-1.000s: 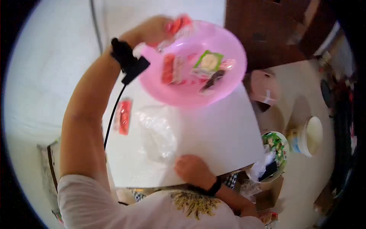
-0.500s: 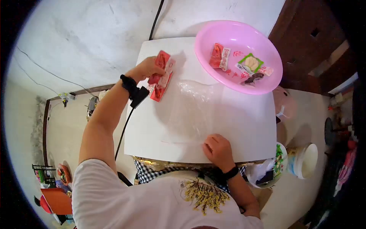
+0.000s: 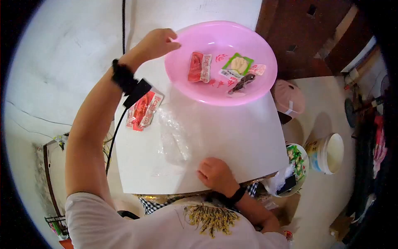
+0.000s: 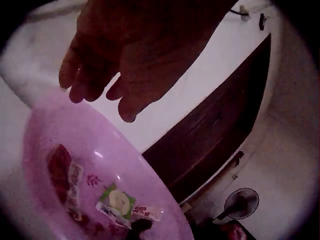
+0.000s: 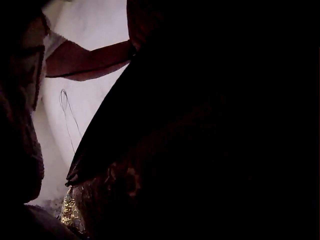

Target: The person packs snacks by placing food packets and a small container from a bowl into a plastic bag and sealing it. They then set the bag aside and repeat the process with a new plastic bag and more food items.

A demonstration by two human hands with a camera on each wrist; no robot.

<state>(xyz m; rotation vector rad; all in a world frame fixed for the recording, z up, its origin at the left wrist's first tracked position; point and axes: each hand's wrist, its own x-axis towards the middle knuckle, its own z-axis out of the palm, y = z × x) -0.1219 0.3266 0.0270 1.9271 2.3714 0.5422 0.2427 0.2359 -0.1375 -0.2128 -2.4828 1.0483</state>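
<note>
On the white table (image 3: pixel 232 141): we are working with a round pink plastic bowl (image 3: pixel 215 33) that is sitting at the far side.
Left hand (image 3: pixel 155 41): we are reaching it over the bowl's left rim with fingers loosely straight and holding nothing. Whether the fingertips are touching the rim, we cannot tell.
Right hand (image 3: pixel 215 174): we are resting it knuckles-up at the near table edge, by a corner of a crumpled clear plastic bag (image 3: pixel 174 141). We cannot tell whether it is gripping that corner.
Bowl contents: a red foil snack packet (image 3: pixel 199 66), a green-bordered packet (image 3: pixel 237 65) and a small dark packet (image 3: pixel 242 83) are lying apart on its floor.
Beside the left wrist: two more red packets (image 3: pixel 143 110) are lying on the table.
Handling: we are judging the bowl light, thin and smooth, best taken by the rim. The packets look slippery and are best pinched at a sealed edge.
Writing: red print is showing on the bowl floor and the packets, but it is too small to read.
</note>
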